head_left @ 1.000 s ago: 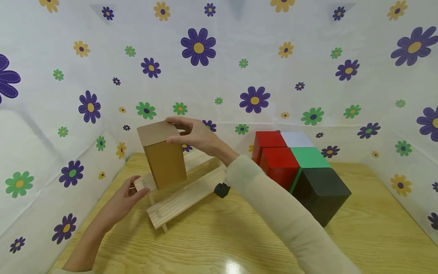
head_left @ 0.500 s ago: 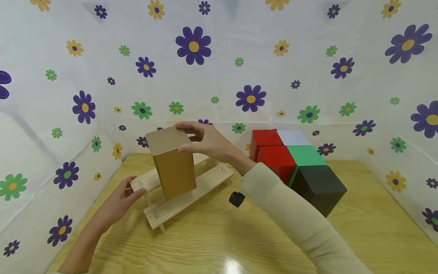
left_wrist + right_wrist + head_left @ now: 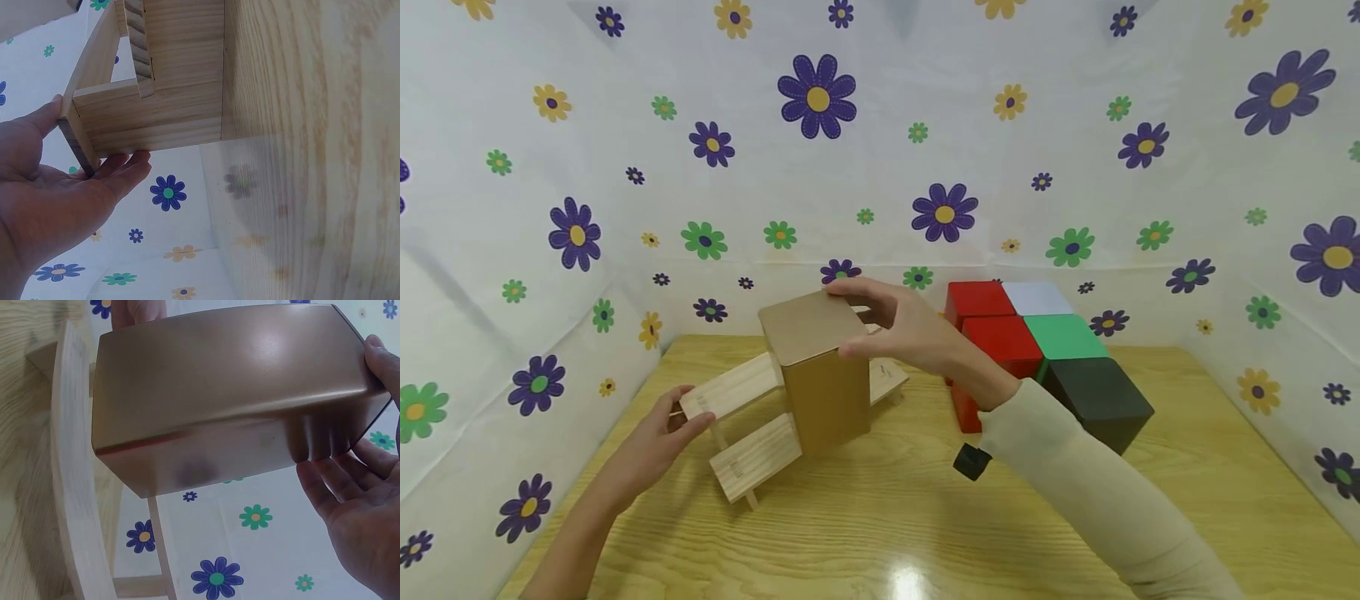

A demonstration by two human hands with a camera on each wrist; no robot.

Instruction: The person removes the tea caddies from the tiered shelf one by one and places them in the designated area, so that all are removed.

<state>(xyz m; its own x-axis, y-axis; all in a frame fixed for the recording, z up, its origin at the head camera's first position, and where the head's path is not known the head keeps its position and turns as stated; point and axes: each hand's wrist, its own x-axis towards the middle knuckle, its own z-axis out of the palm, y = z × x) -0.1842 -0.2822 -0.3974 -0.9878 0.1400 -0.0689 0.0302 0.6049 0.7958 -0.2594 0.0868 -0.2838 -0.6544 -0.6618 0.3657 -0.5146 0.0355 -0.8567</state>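
Observation:
My right hand (image 3: 917, 329) grips the top end of a gold-brown box-shaped canister (image 3: 827, 400), thumb on one side and fingers on the other. The canister is upright, slightly tilted, and hides the middle of a two-step wooden rack (image 3: 733, 387). In the right wrist view, the canister (image 3: 219, 381) spans the frame, with fingertips (image 3: 315, 487) against its side. My left hand (image 3: 647, 454) holds the near left end of the rack's upper step. In the left wrist view, the thumb and fingers of that hand (image 3: 56, 200) lie around the end of the wooden board (image 3: 81, 140).
To the right stand red canisters (image 3: 1000, 342), a white one (image 3: 1037, 298), a green one (image 3: 1067, 336) and a black one (image 3: 1101, 392), grouped together. A small black cube-shaped piece (image 3: 972, 461) shows below the right cuff. Flowered cloth (image 3: 880, 167) walls the wooden table (image 3: 880, 525).
My right hand has carried the canister rightward along the rack and a little toward me. My left hand keeps its hold on the rack's end.

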